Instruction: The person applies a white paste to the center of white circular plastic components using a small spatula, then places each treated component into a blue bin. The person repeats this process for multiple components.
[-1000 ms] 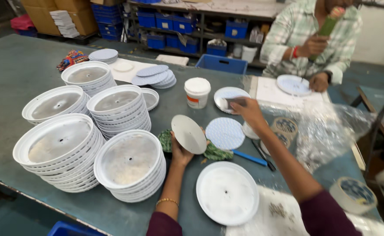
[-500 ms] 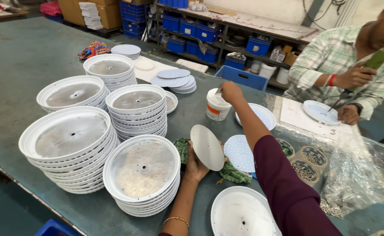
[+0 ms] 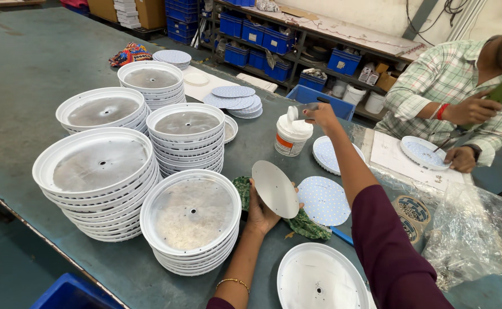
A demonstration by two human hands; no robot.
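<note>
Left hand [image 3: 260,213] gripping round plate [image 3: 275,189] at centre; right hand [image 3: 319,114] pinching spatula [image 3: 303,110] over white tub [image 3: 292,135]; best scooped sparingly.

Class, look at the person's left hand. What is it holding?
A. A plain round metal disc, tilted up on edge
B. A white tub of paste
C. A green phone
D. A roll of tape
A. The left hand grips a plain grey round disc from below, tilted up above the table; the white tub stands further off, under the right hand.
</note>
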